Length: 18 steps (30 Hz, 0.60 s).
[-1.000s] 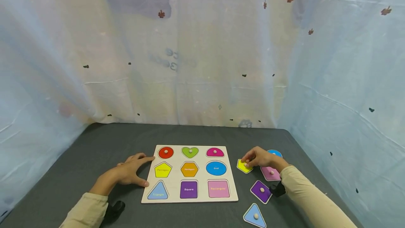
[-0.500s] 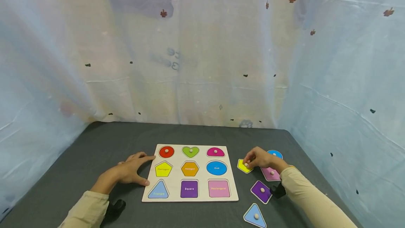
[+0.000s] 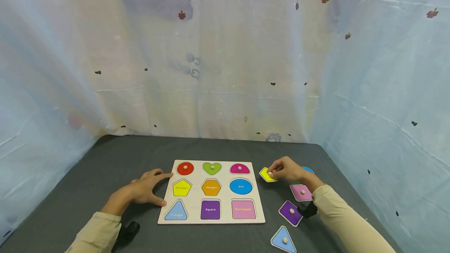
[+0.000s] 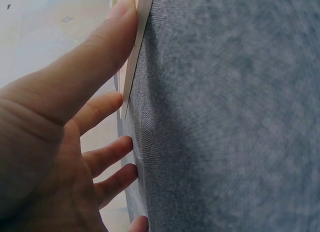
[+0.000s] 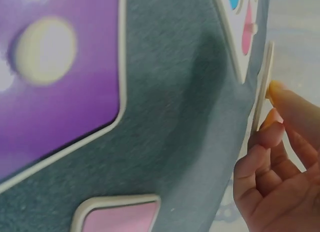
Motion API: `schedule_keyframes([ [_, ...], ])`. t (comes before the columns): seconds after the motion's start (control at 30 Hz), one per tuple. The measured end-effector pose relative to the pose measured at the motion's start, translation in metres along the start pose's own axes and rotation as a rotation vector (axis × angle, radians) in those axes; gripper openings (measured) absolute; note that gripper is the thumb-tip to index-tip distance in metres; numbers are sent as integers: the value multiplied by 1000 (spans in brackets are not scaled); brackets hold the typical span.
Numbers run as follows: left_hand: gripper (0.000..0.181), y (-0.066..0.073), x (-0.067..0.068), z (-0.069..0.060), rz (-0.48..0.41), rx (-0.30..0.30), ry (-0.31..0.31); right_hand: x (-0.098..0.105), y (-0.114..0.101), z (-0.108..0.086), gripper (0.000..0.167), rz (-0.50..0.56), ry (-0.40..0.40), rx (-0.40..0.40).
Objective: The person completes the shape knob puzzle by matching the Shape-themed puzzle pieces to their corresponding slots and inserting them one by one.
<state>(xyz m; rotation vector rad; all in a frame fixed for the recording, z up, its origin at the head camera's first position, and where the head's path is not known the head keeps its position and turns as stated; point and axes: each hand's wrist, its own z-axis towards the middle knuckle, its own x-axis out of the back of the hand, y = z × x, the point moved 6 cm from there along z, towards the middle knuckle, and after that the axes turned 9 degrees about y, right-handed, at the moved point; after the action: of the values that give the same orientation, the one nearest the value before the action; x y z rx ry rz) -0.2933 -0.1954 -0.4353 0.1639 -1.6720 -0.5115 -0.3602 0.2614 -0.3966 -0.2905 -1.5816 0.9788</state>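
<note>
My right hand point(image 3: 287, 169) pinches the yellow pentagon puzzle piece point(image 3: 266, 174) by its small knob, to the right of the wooden puzzle board point(image 3: 225, 190). The right wrist view shows that piece point(image 5: 264, 86) edge-on, raised off the cloth. Spread along the board's left edge, my left hand point(image 3: 142, 189) touches it with thumb and index finger; the other fingers point(image 4: 107, 154) lie apart from it. A red circle point(image 3: 184, 168), a green heart point(image 3: 211, 168) and a magenta half-circle point(image 3: 240, 168) sit in the board's top row. Its lower recesses show printed, labelled shapes.
On the grey cloth point(image 3: 140, 151) at the right lie a pink rectangle piece point(image 3: 301, 193), a purple square piece point(image 3: 290, 213) and a light-blue triangle piece point(image 3: 283, 239). A blue piece point(image 3: 307, 169) is partly hidden behind my right hand. A pale curtain point(image 3: 225, 89) surrounds the table.
My right hand has lifted the yellow pentagon piece off the cloth and moved it slightly away and to the left. My left hand stays at the board's edge.
</note>
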Motion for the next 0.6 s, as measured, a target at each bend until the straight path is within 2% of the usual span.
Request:
schedule_keyframes([
  [0.23,101,2,2,-1,-1,7,-2,-4,-15,6,18,2,-1,1],
  [0.6,101,1,0,-1,2,1,1,-23,-37,17,17,8,-7,39],
])
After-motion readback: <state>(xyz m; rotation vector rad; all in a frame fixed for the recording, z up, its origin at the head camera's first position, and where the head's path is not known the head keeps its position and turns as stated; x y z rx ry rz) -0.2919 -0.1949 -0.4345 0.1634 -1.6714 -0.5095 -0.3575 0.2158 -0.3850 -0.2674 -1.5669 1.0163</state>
